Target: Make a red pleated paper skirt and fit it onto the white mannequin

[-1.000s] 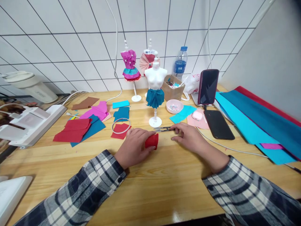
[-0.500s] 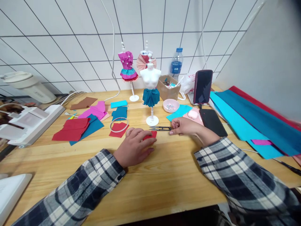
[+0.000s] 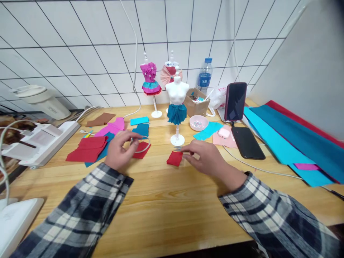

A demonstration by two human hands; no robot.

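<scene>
My left hand (image 3: 120,150) has its fingers curled around the left side of a thin whitish ring (image 3: 148,146), just above a red crepe-paper piece (image 3: 141,150). My right hand (image 3: 205,159) hovers low over the table, thumb and index finger a little apart, at the right edge of a small folded red paper (image 3: 174,158). Thread snips (image 3: 177,148) lie behind that paper; only their blades show, the rest hidden by my right hand. Behind stands a white dress-form mannequin (image 3: 177,91) wearing a teal paper skirt (image 3: 176,114).
Two dressed mannequins, one in a magenta dress (image 3: 149,73), stand behind. A bead bowl (image 3: 199,123), cardboard box (image 3: 197,106), water bottle (image 3: 205,77) and phones (image 3: 248,143) are to the right. Red paper (image 3: 87,148) and a power strip (image 3: 53,147) are left; long paper sheets (image 3: 295,136) lie far right.
My left hand has moved left off the small red paper to the ring. My right hand has moved left, over the snips' handles, up to the small red paper. The view has shifted slightly.
</scene>
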